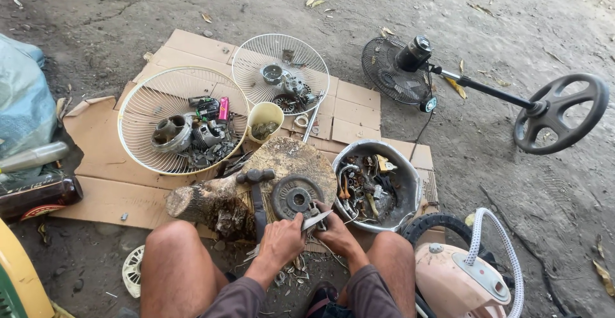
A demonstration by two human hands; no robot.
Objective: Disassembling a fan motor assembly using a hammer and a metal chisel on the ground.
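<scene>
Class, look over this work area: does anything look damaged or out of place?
Yes. The stand fan lies toppled on the dirt, front grille missing. Two detached grilles serve as trays for loose parts on the cardboard.

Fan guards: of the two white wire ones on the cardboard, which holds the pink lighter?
The larger white guard, on the left and nearer the person; the pink lighter lies inside it among motor parts. The smaller guard holds only metal parts.

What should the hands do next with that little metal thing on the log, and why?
Probably press the small metal part flat against the round metal disc before working it further. The left hand holds a flat blade against it and the right hand pinches it, right at the edge of the log, where it looks likely to slip.
</scene>
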